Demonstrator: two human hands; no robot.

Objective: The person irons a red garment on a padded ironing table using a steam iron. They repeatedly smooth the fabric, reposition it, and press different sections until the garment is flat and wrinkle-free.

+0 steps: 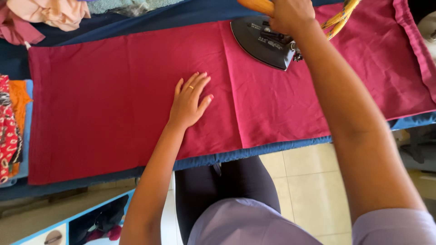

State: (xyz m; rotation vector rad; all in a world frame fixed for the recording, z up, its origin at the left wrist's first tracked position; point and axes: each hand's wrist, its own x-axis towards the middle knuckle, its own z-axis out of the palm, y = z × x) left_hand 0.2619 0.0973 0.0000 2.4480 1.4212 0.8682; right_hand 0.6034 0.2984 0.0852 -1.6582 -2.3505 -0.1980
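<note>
Risk of scorching red cloth point(113, 104) if iron point(261, 41), gripped in right hand point(290, 16), lingers; left hand point(188, 102) flat, open, pressing cloth, near sole.

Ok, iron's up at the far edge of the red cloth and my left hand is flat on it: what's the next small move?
Probably draw the iron toward the near edge, beside the fold line. The right hand grips its handle, and the left hand pins the red cloth flat just left of that path.

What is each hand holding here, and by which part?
The right hand grips the dark metal iron by its wooden handle. The left hand holds nothing; it lies flat on the crimson cloth.
</note>
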